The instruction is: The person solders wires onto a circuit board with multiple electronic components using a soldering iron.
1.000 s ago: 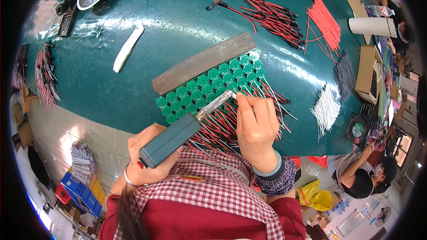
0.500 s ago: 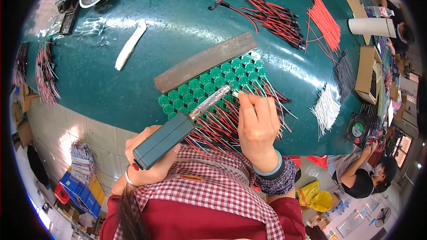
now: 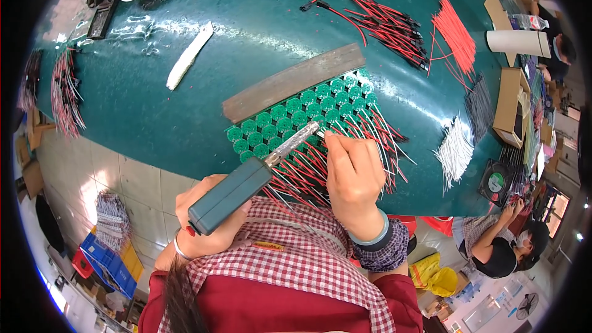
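A: Where are the round green boards (image 3: 277, 113) found from the hands?

B: They are set ahead and to the left of the right hand (image 3: 354, 176) — and ahead and to the right of the left hand (image 3: 213, 237). Their long axis is slanted, running away from the left hand toward the far right. The right hand is placed nearer; from the left hand, the boards are crossed only by the soldering iron (image 3: 231, 194).

A: How is the left hand posed?

B: Its fingers are wrapped round the green handle, and the metal barrel (image 3: 293, 145) is angled forward and rightward, its tip brought just beside the right fingertips.

A: And the right?

B: It is held back upward, fingers pointed ahead, with thumb and forefinger pinched together on what seems a white wire end (image 3: 322, 134). Whether that is touched by the tip cannot be told.

A: What else is laid close by?

B: Red and white wires (image 3: 302, 176) are spread between the hands, partly under the iron; a flat bar (image 3: 296, 80) is laid along the boards' edge, beyond both hands.
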Available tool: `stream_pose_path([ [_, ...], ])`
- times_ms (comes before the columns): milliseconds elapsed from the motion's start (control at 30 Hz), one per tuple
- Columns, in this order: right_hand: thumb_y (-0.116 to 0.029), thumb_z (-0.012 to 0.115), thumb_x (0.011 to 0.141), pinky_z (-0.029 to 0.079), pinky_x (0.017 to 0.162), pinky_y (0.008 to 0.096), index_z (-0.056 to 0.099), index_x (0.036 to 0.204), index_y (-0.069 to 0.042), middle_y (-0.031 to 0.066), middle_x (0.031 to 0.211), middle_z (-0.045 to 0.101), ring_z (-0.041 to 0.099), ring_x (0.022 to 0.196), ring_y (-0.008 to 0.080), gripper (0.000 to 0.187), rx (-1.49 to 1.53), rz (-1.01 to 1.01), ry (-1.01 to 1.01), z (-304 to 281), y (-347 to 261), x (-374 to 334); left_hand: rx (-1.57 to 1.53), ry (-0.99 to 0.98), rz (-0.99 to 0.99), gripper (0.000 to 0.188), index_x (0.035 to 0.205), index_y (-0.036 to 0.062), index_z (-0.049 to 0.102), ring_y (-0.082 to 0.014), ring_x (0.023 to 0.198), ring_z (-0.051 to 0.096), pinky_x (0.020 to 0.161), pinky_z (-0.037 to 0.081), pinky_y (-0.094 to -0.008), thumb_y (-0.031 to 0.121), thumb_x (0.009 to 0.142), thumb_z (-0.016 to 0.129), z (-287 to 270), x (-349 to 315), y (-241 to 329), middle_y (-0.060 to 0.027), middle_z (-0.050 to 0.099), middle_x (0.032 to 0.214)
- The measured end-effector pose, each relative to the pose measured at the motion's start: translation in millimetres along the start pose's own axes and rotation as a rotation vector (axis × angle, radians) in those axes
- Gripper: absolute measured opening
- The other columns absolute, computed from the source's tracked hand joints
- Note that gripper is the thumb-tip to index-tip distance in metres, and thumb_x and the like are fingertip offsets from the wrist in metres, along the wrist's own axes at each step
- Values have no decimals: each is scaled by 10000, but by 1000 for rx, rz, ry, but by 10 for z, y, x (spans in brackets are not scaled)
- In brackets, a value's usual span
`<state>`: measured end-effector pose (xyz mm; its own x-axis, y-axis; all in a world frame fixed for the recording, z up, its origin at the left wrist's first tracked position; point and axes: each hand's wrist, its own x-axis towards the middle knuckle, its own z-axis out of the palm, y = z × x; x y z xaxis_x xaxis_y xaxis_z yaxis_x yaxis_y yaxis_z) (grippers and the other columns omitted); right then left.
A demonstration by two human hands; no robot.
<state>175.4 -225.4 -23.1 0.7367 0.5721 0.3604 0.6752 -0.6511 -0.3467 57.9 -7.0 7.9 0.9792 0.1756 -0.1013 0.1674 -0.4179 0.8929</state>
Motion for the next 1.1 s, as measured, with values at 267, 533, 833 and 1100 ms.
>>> stream_pose_path([
  [267,32,672,708,514,618,322,674,1019,47,116,918,625,604,792,255,311,-30,0,-1,16,-8,5,-80,19,-56,264,1000,-9,703,-162,657,616,601,469,-277,27,745,763,45,-25,-42,-90,653,807],
  [533,29,667,721,513,614,319,667,1024,45,115,924,624,602,800,252,304,-45,3,-19,5,-16,5,-56,-27,-14,250,996,-11,689,-167,635,583,577,444,-292,13,754,748,32,-42,-79,-91,627,803],
  [833,29,654,716,518,622,320,664,1034,41,114,926,623,603,808,250,318,-66,5,-17,11,-19,-8,-10,23,58,271,955,-23,684,-215,688,682,611,537,-287,-9,706,788,-7,-82,-77,-116,670,846],
  [1100,48,664,720,517,638,335,666,1031,41,110,919,621,601,802,261,311,-52,23,-2,18,-32,12,-7,38,25,304,1002,-31,670,-178,694,689,629,542,-271,2,723,785,-7,-120,-70,-100,690,878],
])
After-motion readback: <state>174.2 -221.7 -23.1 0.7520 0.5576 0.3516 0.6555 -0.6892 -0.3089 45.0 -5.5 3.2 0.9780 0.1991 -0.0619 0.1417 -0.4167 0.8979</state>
